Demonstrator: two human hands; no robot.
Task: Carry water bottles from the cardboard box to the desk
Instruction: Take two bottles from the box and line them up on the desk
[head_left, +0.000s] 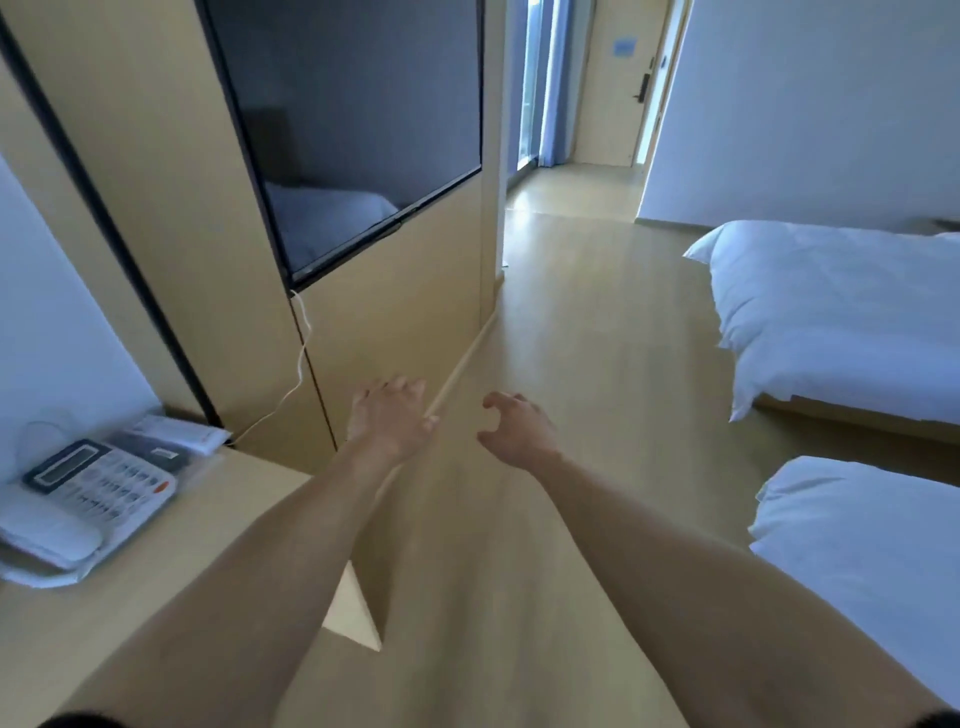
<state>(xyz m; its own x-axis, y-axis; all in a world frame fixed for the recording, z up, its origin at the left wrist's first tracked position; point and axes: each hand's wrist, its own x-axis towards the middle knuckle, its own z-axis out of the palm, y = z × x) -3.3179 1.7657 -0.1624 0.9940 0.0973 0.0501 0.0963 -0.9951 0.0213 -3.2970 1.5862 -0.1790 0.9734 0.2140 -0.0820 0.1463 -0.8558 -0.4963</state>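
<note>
Both the left hand (390, 418) and right hand (511, 426) reach forward empty, fingers loosely spread. No bottles or box in view; counter (171, 571) lower left. Full bottles likely heavy, slick: grasp mid-body.

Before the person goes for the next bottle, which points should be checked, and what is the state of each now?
1. Left hand free: ok, holds nothing.
2. Right hand free: ok, fingers loosely curled, empty.
3. Cardboard box located: not ok, none in view.
4. Floor toward the door unobstructed: ok.
5. Free space on the desk beside the telephone: ok.
6. Bottles already on the desk: cannot tell, none visible.
</note>
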